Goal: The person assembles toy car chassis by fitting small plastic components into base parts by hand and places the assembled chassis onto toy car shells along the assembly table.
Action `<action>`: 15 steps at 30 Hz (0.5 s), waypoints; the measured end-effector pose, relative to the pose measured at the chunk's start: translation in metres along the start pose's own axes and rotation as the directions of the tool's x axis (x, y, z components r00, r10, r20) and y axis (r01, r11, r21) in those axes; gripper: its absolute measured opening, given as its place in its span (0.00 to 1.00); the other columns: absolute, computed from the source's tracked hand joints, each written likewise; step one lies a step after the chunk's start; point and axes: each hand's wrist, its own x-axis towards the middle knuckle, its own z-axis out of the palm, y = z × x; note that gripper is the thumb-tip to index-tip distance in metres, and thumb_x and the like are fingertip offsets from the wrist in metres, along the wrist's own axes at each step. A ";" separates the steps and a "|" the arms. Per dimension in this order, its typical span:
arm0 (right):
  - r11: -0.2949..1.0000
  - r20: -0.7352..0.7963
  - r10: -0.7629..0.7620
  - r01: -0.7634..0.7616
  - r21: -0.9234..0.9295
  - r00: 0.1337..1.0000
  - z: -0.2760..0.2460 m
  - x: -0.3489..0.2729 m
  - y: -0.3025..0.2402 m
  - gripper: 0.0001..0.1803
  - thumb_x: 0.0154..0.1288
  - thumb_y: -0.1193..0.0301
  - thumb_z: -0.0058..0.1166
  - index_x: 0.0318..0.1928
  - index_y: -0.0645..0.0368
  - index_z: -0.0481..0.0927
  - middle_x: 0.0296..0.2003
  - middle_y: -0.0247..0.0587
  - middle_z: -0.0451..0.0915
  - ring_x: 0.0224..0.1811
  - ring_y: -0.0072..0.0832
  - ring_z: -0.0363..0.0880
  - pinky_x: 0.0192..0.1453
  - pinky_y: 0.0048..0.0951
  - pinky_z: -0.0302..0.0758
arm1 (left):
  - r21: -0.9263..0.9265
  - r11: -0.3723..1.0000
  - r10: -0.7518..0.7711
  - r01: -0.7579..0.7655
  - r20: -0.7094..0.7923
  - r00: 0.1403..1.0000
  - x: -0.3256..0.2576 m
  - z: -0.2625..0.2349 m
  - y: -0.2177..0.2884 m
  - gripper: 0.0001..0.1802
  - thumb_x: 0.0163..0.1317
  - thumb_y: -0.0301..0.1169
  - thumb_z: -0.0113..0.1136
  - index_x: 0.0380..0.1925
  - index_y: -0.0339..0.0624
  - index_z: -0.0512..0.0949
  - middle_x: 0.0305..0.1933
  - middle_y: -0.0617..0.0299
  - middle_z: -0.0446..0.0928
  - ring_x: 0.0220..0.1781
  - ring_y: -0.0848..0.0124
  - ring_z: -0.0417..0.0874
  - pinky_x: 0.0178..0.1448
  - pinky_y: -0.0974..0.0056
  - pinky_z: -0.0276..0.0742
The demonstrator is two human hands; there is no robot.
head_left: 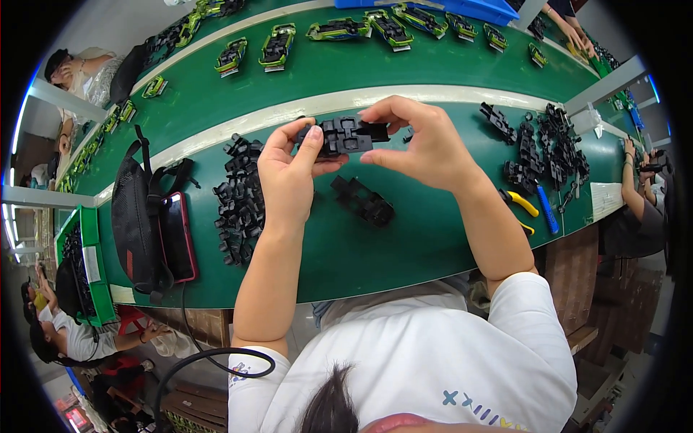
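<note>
A black moulded plastic car chassis (pixel 345 136) is held level above the table. My left hand (pixel 287 160) is closed on its left end, with the thumb lying across the top. At the other end, my right hand (pixel 415 141) grips the chassis edges between thumb and fingers, and a narrower black end juts out into the gap. Below my hands a second black plastic chassis (pixel 362 202) lies on the green table. A small dark piece, partly covered by my right hand, shows near the right palm.
Black plastic parts (pixel 238 198) are piled to my left, beside a black bag (pixel 137 209) and a red-edged phone (pixel 177 237). More black parts (pixel 552 148), yellow-handled pliers (pixel 521 203) and a blue-handled screwdriver (pixel 547 209) lie right. Green toy car bodies (pixel 278 47) line the far strip.
</note>
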 end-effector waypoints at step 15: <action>0.774 -0.351 0.265 -0.415 -0.479 0.898 0.039 0.289 0.157 0.32 0.42 0.51 0.69 0.43 0.58 0.75 0.40 0.42 0.80 0.43 0.36 0.79 0.48 0.35 0.74 | 0.137 0.962 0.264 -0.235 -0.263 0.928 0.002 -0.025 0.024 0.16 0.62 0.22 0.52 0.49 0.31 0.66 0.46 0.54 0.70 0.32 0.78 0.75 0.27 0.77 0.70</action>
